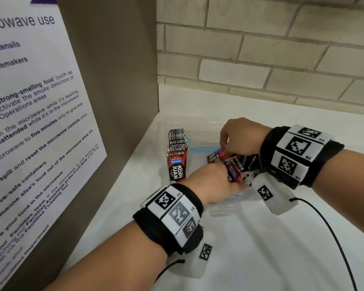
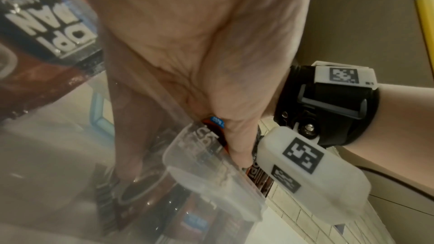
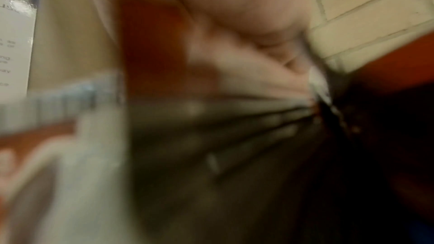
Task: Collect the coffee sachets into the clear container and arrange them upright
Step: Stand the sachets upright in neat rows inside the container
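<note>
The clear container (image 1: 200,129) stands on the white counter against the side panel. A row of red-and-black coffee sachets (image 1: 177,156) stands upright along its left wall. Over the container's right part my right hand (image 1: 226,144) grips a fanned bundle of sachets (image 1: 240,164) from above. From the near side my left hand (image 1: 229,182) pinches the bundle's lower end, just above the near rim (image 2: 211,179). The left wrist view shows my thumb (image 2: 237,146) pressed on a sachet and my fingers behind the clear wall. The right wrist view is blurred: fingers over dark sachets (image 3: 234,136).
A brown side panel (image 1: 118,80) carrying a microwave notice (image 1: 29,122) stands close on the left. A brick wall (image 1: 261,59) runs behind the counter. A black cable (image 1: 328,227) trails from my right wrist across the white counter (image 1: 261,259). A blue strip (image 1: 202,149) lies in the container.
</note>
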The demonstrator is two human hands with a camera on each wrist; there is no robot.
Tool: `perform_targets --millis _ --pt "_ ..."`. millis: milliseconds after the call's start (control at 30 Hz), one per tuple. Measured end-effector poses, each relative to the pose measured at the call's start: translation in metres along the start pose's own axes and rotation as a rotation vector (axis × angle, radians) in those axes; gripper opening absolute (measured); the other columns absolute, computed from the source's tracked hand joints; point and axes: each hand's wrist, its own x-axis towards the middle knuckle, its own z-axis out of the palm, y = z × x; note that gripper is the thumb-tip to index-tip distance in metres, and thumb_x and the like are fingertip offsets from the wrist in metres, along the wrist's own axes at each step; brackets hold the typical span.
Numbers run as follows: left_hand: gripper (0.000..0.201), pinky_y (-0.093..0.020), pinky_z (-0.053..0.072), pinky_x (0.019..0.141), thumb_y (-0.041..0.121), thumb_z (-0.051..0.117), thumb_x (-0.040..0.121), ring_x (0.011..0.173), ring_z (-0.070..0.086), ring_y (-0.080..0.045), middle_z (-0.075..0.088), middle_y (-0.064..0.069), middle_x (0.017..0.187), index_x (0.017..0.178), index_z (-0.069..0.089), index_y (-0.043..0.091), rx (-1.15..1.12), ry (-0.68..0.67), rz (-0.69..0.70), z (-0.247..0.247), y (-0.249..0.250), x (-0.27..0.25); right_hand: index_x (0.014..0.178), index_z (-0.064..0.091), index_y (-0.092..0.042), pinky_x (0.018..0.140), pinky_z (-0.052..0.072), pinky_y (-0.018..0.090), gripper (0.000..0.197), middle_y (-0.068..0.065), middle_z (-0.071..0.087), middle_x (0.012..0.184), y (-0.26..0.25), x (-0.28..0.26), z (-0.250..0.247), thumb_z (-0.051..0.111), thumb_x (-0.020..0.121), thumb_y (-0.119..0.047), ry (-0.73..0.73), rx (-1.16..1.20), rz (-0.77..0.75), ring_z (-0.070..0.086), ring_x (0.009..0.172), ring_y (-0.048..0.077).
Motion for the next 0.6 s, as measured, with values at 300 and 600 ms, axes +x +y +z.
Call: perform_targets --millis 300,600 --pt "0.07 -0.032 0.047 0.093 0.053 0.058 0.089 0.112 0.056 -0.027 0.055 -0.014 0.127 0.136 0.042 0.004 0.043 -0.03 0.003 -0.006 0.007 -0.002 0.106 0.068 -0.004 0.074 0.046 0.026 0.036 0.011 0.067 0.111 -0.001 0.0 -0.004 0.069 0.084 -0.032 -0.062 0.009 0.013 0.063 0.101 0.024" --pt "0.074 -0.027 0.046 0.091 0.05 0.065 0.086 0.115 0.055 -0.024 0.057 -0.01 0.128 0.139 0.038 0.004 -0.032 -0.026 -0.015 -0.005 0.004 0.001 0.109 0.068 0.001 0.056 0.038 0.023 0.027 0.015 0.068 0.112 0.0 0.002 -0.007 0.059 0.085 -0.01 -0.002 0.087 0.112 0.051 0.075 0.018"
